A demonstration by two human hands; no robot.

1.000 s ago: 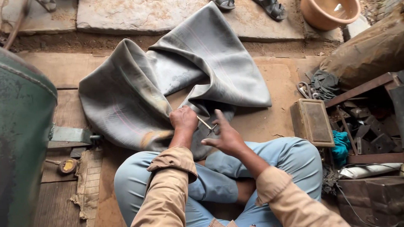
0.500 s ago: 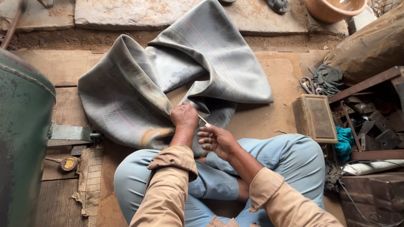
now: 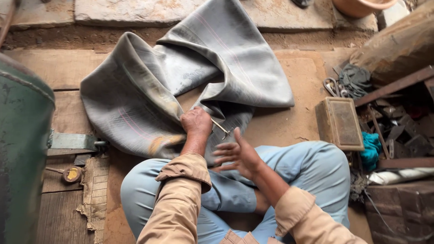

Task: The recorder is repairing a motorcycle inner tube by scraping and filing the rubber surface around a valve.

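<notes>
Green drum [image 3: 22, 149]: stands at the far left edge, its curved side filling that border; a flat grey metal bracket [image 3: 72, 141] juts from it toward the middle.
Small round tin [image 3: 72, 174]: lies on the wooden floor [image 3: 54, 74] just below the bracket, its yellowish inside facing up.
Frayed mat scrap [image 3: 94, 190]: lies on the floor beside the tin, touching the person's left knee area.
Rubber inner tube [image 3: 149, 90]: large, grey and limp, folded over itself on the floor in front of the person; its near fold reaches the lap, under the left hand.
Left hand [image 3: 195, 123]: fist closed on the near fold of the tube and around the base of the metal valve stem, knuckles up.
Metal valve stem [image 3: 221, 128]: thin and pale, sticks out to the right from the left fist, tilted slightly down, its tip just above the right hand.
Right hand [image 3: 237, 153]: open, fingers spread and slightly blurred, holding nothing; it hovers just under the stem's tip, and contact cannot be told.
Legs [image 3: 307, 171]: crossed, in light blue trousers; tan sleeves cover both forearms.
Rusty metal box [image 3: 340, 123]: rectangular, sits on the floor right of the knee.
Blue rag [image 3: 371, 150]: bunched just right of the box, among dark metal scrap.
Dark cloth [image 3: 357, 79]: crumpled above the box, near a wire loop.
</notes>
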